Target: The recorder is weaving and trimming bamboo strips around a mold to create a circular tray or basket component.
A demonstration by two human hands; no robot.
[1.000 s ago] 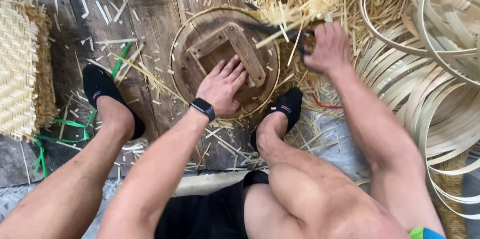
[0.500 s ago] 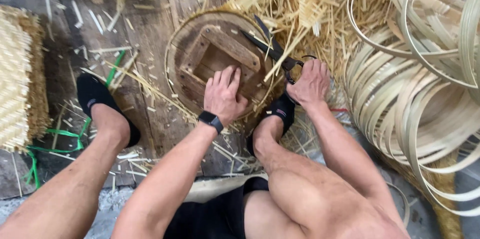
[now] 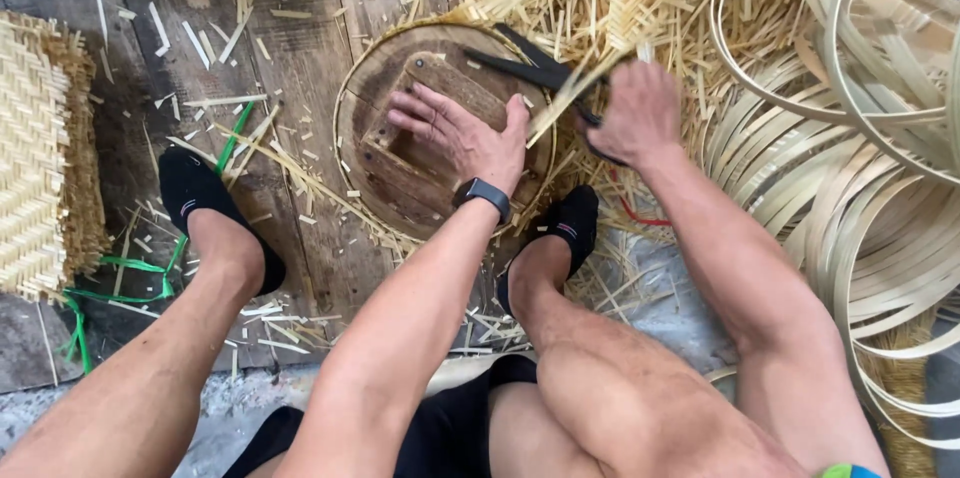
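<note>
Partly hidden shears under right hand

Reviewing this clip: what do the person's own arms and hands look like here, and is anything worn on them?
Both arms are bare from shoulder to fingers: no sleeves and no gloves on the left hand or the right hand. The left wrist carries a dark smartwatch with a black band and a rectangular face. No rings or bracelets are visible. A small blue-green patch shows at the frame's bottom edge by the right arm; what it is cannot be told.
</note>
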